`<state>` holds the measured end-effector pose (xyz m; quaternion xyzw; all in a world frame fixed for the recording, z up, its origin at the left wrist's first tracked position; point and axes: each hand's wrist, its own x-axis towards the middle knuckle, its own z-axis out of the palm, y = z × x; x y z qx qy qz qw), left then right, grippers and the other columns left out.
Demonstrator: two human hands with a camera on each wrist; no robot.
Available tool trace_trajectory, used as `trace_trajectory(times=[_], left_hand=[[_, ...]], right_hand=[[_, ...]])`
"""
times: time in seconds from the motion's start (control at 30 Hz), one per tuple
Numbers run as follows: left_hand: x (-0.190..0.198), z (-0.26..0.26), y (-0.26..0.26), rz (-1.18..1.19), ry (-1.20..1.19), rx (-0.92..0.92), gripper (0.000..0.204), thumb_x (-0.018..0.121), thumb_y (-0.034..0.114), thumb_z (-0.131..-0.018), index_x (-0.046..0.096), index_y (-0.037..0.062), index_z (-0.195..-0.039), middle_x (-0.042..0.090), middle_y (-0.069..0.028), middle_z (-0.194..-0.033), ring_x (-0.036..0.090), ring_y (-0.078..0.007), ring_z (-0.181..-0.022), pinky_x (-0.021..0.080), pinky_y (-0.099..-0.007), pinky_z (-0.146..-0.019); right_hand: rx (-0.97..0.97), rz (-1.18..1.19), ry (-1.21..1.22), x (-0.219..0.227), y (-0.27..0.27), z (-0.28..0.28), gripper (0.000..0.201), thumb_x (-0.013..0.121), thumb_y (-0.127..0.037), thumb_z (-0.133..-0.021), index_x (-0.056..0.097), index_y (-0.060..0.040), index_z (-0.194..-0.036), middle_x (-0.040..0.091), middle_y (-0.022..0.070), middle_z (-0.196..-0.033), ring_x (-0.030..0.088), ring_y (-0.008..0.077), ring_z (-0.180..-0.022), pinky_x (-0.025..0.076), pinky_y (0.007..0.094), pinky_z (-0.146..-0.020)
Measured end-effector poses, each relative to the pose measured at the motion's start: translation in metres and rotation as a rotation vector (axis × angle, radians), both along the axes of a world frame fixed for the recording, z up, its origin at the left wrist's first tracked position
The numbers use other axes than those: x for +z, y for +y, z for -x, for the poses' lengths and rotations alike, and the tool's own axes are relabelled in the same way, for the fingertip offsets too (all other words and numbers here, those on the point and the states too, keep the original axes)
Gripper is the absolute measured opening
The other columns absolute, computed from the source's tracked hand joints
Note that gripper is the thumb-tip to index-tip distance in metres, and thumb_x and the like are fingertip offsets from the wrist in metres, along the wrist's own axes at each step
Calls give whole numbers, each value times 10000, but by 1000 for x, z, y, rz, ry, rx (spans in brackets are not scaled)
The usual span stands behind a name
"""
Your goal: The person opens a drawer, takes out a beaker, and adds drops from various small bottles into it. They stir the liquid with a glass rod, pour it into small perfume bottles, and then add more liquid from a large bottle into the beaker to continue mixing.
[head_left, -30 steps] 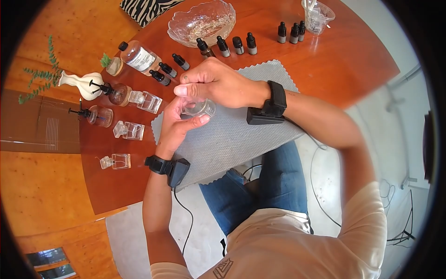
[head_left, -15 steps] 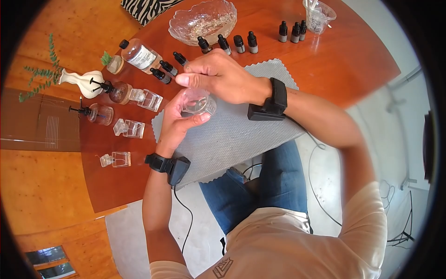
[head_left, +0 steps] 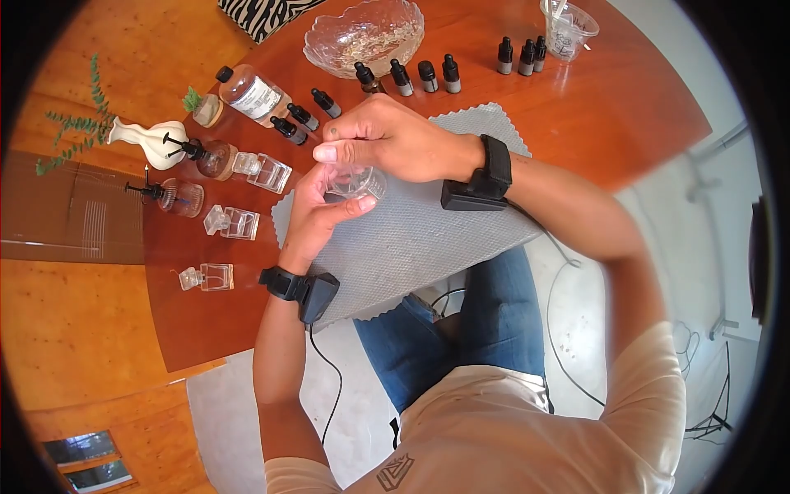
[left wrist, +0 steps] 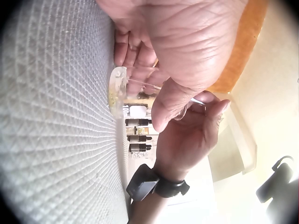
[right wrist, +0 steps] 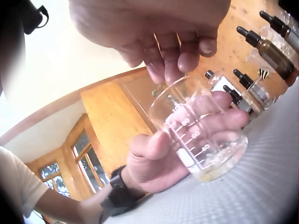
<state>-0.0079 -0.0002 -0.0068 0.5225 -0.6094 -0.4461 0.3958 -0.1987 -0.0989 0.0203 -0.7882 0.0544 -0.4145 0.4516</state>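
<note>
My left hand (head_left: 317,218) holds a clear graduated beaker (right wrist: 201,140), fingers round its far side and thumb at the near side. The beaker stands at the grey mat (left wrist: 56,112), with a little yellowish liquid (right wrist: 217,173) at its bottom. Over the beaker's rim is my right hand (head_left: 411,148), thumb and index finger pinched together on a thin shiny rod (left wrist: 198,101). In the right wrist view a thin clear line runs down inside the glass; how far it reaches I cannot tell.
Several dropper bottles (head_left: 428,76) stand beyond the mat, near a glass bowl (head_left: 362,45). A labelled bottle (head_left: 255,97), a white vase (head_left: 156,142), two pump bottles and square glass bottles (head_left: 240,223) are at the left. A plastic cup (head_left: 568,37) stands far right.
Since half a second ago my right hand has come slightly down toward the beaker and covers more of its rim. My left hand keeps its hold. The head view has shifted slightly.
</note>
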Motion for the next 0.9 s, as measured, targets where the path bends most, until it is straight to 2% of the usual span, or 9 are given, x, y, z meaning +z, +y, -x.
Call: trace_trajectory(times=[0.03,0.13,0.23,0.33,0.43,0.53,0.73,0.83,0.9], left_hand=[[2,1,0,15,-7,-7,630,878,272,-771,637,10,-1292,691,-80,-1214,608,-183,-1176,461,-353,-1027],[7,5,1,43,-13,-23,633,881,263,-767,637,10,-1294,690,-79,-1212,606,-184,-1162,473,-352,-1010],[5,5,0,32,5,-23,633,883,256,-766,639,15,-1299,693,-73,-1204,605,-182,-1151,477,-352,-1004],[0,1,1,6,12,7,628,881,255,-767,643,19,-1298,697,-70,-1197,609,-185,-1143,477,-349,-1002],[3,3,1,28,-2,-8,620,881,259,-768,647,16,-1289,695,-74,-1203,611,-188,-1136,481,-346,-999],[7,7,0,70,-13,-22,609,880,262,-769,652,14,-1276,692,-82,-1217,610,-191,-1142,485,-346,-991],[5,4,3,33,-29,9,613,880,272,-765,652,11,-1270,692,-84,-1222,611,-183,-1150,474,-348,-1003],[8,6,-1,72,-47,-27,623,884,289,-760,652,12,-1267,693,-81,-1206,609,-181,-1143,472,-359,-1005],[7,6,0,42,-31,-25,628,884,299,-759,650,18,-1270,695,-78,-1197,607,-181,-1143,472,-367,-1005]], right_hand=[[42,-41,15,0,1,0,451,641,-322,-1027,621,22,-738,490,161,-594,406,279,-533,370,395,-533],[-119,100,76,4,-2,7,472,633,-337,-1048,590,34,-759,475,73,-625,423,132,-583,369,343,-555],[-112,112,45,6,-2,7,477,637,-338,-1046,586,35,-752,473,71,-622,427,125,-584,365,340,-552],[50,-39,51,1,1,0,474,645,-338,-1030,595,23,-728,439,135,-584,361,232,-529,350,395,-528],[3,-22,64,1,-1,3,471,631,-335,-1049,595,29,-753,469,73,-625,430,124,-586,359,339,-552],[-156,126,69,6,-2,8,473,627,-344,-1051,615,33,-765,466,73,-622,434,125,-589,365,336,-559],[78,-102,58,3,-1,2,463,637,-334,-1045,622,42,-776,486,74,-624,448,136,-594,377,328,-569],[-166,117,181,10,-3,10,434,635,-311,-1050,630,36,-789,515,50,-637,440,121,-605,386,312,-582],[-51,39,70,4,-1,3,435,640,-313,-1047,628,32,-782,509,44,-638,430,113,-610,383,307,-576]])
